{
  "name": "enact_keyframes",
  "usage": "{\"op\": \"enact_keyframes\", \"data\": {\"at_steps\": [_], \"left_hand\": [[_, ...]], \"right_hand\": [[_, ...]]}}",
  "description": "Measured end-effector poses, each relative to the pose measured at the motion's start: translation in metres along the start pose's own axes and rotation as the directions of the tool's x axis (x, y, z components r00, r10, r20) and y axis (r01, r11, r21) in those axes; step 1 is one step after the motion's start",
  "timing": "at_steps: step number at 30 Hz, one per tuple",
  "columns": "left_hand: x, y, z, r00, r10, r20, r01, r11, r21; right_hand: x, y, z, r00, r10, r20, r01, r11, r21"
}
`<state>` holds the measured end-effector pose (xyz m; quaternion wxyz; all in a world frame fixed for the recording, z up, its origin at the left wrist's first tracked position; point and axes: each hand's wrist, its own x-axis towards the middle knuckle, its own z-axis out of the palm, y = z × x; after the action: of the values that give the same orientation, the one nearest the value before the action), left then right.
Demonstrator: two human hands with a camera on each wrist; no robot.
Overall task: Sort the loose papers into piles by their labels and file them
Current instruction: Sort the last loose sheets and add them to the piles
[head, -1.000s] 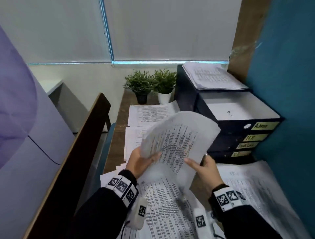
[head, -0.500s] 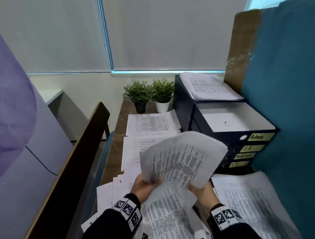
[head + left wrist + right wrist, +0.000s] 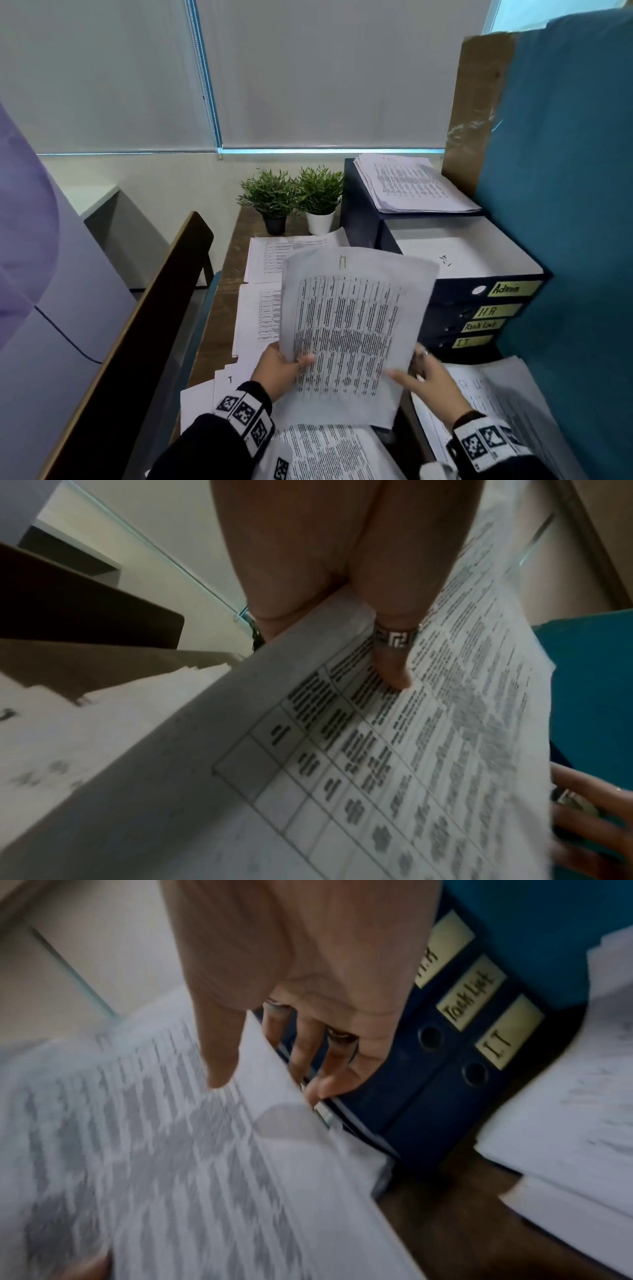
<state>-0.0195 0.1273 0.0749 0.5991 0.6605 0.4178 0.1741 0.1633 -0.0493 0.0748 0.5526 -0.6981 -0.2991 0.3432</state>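
I hold a printed paper [image 3: 349,329] upright over the desk, with a handwritten "IT" at its top. My left hand [image 3: 284,370] grips its lower left edge, and the ringed thumb [image 3: 394,669] presses on the printed face [image 3: 428,764]. My right hand [image 3: 424,373] pinches the lower right edge [image 3: 171,1150], thumb [image 3: 219,1056] in front and fingers behind. To the right lies a stack of dark blue binders [image 3: 479,308] labelled Admin, H.R, Task List and IT [image 3: 496,1042].
Paper piles lie behind the held sheet [image 3: 270,257], at its left [image 3: 257,318], under my wrists [image 3: 325,452], at the right [image 3: 513,394] and on the top binder [image 3: 411,185]. Two potted plants [image 3: 294,198] stand at the back. A chair back [image 3: 137,325] is left, a blue partition [image 3: 565,205] right.
The paper, curled and fanned a second ago, now stands flat and upright facing me with its "IT" mark showing. Both hands sit lower in the view and grip its bottom corners.
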Motion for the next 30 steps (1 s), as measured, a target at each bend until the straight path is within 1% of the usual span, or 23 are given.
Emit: {"op": "enact_keyframes", "data": {"at_steps": [1,3,5,7,10,14,16,19,21,22,24,25,26,27,28,29,30], "left_hand": [[0.001,0.004,-0.004,1.000,0.006,0.024,-0.006,1.000,0.017],[0.004,0.012,-0.014,0.996,0.042,0.085,-0.047,0.997,0.058],[0.007,0.015,-0.025,0.982,0.087,0.170,-0.110,0.985,0.135],[0.010,0.015,-0.032,0.967,0.068,0.244,-0.115,0.976,0.185],[0.010,0.006,-0.043,0.959,-0.033,0.283,-0.029,0.977,0.212],[0.007,-0.019,-0.055,0.949,-0.179,0.260,0.088,0.940,0.329],[0.004,-0.030,-0.059,0.933,-0.255,0.254,0.158,0.924,0.348],[0.003,-0.051,-0.074,0.931,-0.310,0.194,0.235,0.914,0.332],[0.004,-0.064,-0.086,0.909,-0.392,0.141,0.363,0.911,0.195],[0.002,-0.065,-0.090,0.905,-0.403,0.138,0.391,0.914,0.104],[0.003,-0.064,-0.095,0.928,-0.360,0.098,0.368,0.926,-0.087],[0.003,-0.060,-0.095,0.942,-0.329,0.074,0.337,0.914,-0.227],[0.003,-0.058,-0.097,0.956,-0.287,0.068,0.290,0.875,-0.389],[0.003,-0.055,-0.098,0.965,-0.249,0.077,0.250,0.803,-0.540],[0.003,-0.051,-0.099,0.971,-0.221,0.089,0.226,0.732,-0.643],[0.004,-0.048,-0.100,0.974,-0.209,0.090,0.210,0.676,-0.706],[0.005,-0.045,-0.101,0.975,-0.202,0.088,0.201,0.650,-0.733]], "right_hand": [[0.001,-0.012,-0.008,1.000,-0.031,0.005,0.031,0.999,-0.024],[0.003,-0.035,-0.021,0.999,-0.041,0.016,0.041,0.999,-0.032],[0.006,-0.048,-0.027,0.998,-0.008,0.064,0.010,0.999,-0.037],[0.009,-0.047,-0.026,0.992,0.034,0.123,-0.024,0.997,-0.076],[0.011,-0.030,-0.010,0.976,0.117,0.183,-0.106,0.992,-0.070],[0.007,-0.004,0.016,0.947,0.224,0.231,-0.242,0.969,0.053],[0.008,0.005,0.024,0.936,0.264,0.233,-0.292,0.952,0.094],[0.011,0.018,0.026,0.920,0.336,0.201,-0.365,0.922,0.128],[0.012,0.025,0.024,0.910,0.384,0.158,-0.407,0.901,0.150],[0.013,0.027,0.024,0.906,0.400,0.135,-0.419,0.892,0.169],[0.018,0.027,0.025,0.905,0.414,0.099,-0.426,0.882,0.203],[0.021,0.025,0.026,0.905,0.417,0.083,-0.424,0.877,0.224],[0.026,0.023,0.028,0.906,0.418,0.060,-0.419,0.871,0.256],[0.033,0.021,0.031,0.908,0.418,0.035,-0.409,0.864,0.294],[0.040,0.018,0.035,0.911,0.413,0.012,-0.393,0.857,0.333],[0.048,0.014,0.039,0.913,0.407,-0.007,-0.376,0.849,0.371],[0.055,0.009,0.045,0.917,0.399,-0.015,-0.358,0.839,0.409]]}}
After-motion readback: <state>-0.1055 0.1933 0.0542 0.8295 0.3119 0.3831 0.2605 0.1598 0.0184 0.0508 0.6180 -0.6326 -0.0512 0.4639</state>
